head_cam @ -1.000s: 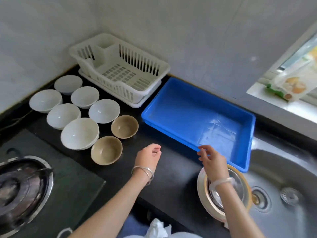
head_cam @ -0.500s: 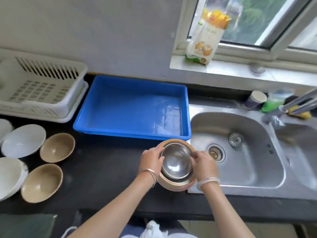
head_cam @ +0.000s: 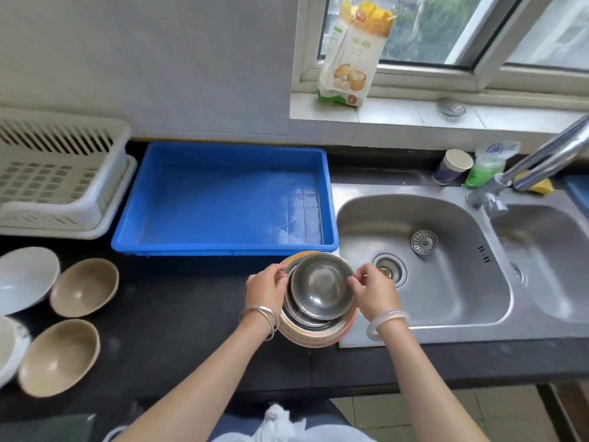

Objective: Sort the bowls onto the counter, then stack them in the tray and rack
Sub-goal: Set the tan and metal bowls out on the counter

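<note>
Black kitchen surface [head_cam: 178, 314] under a tiled wall and a window, steel double sink [head_cam: 446, 298] at the right. Stack of nested bowls stands at the near left corner of the sink, half on the surface and half on the sink's rim, just in front of the near right corner of the blue tray [head_cam: 191, 249]. Outermost is a large bowl with a pinkish-orange wall [head_cam: 315, 338]; inside it lie steel bowls [head_cam: 299, 317] (number not readable). Top steel bowl [head_cam: 322, 285] sits askew, shifted toward the far right of the stack. Left hand [head_cam: 266, 290] has its fingers curled at that bowl's left rim, gripping it; right hand [head_cam: 373, 291] pinches the right rim between thumb and fingertips. Silver bangles [head_cam: 259, 317] on the left wrist, a pale bangle [head_cam: 385, 319] on the right. White dish rack [head_cam: 63, 215] stands left of the tray, just beside it. Two tan bowls [head_cam: 84, 287] rest upright on the surface at the left, apart from each other, with white bowls [head_cam: 27, 279] farther left, cut by the frame edge. Faucet [head_cam: 548, 157] arcs in from the right; paper cup [head_cam: 452, 167] behind the sink; a printed food packet [head_cam: 353, 52] leans upright on the window sill [head_cam: 398, 113].
</note>
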Demonstrator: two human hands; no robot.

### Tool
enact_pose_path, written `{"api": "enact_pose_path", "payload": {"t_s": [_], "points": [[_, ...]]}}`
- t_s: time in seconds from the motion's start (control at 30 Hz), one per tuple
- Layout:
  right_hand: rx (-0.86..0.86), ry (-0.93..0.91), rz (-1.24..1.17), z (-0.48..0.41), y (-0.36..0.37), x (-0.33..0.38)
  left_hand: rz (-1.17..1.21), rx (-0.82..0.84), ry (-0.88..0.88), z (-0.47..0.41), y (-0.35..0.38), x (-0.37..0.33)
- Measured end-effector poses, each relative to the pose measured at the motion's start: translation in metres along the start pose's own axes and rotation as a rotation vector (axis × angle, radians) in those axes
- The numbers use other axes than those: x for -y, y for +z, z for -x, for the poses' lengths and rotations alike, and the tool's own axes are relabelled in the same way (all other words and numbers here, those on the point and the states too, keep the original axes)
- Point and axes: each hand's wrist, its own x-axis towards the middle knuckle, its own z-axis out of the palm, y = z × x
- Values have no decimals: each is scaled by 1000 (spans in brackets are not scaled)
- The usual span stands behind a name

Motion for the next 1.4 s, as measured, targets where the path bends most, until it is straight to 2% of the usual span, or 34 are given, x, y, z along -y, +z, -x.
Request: {"api": "enact_pose_path", "payload": {"t_s": [0.23,0.57,0.73,0.93,1.1,1.4], "points": [[-60,42,-170,3,-24,-14,-73,17,28,-9,4,-7],[-67,39,-337,6,-32,-11,30,20,-4,-8,1,-12],[-23,-14,-443,6,-42,10,162,-69,-24,-8,-25,-9],[56,-113,-451,7,-32,49,335,-186,-127,-2,-67,13],[173,-133,-457,3,-1,78,433,-295,-223,13,-100,50],[369,-161,-332,3,87,131,553,-509,-442,57,-136,133]]}}
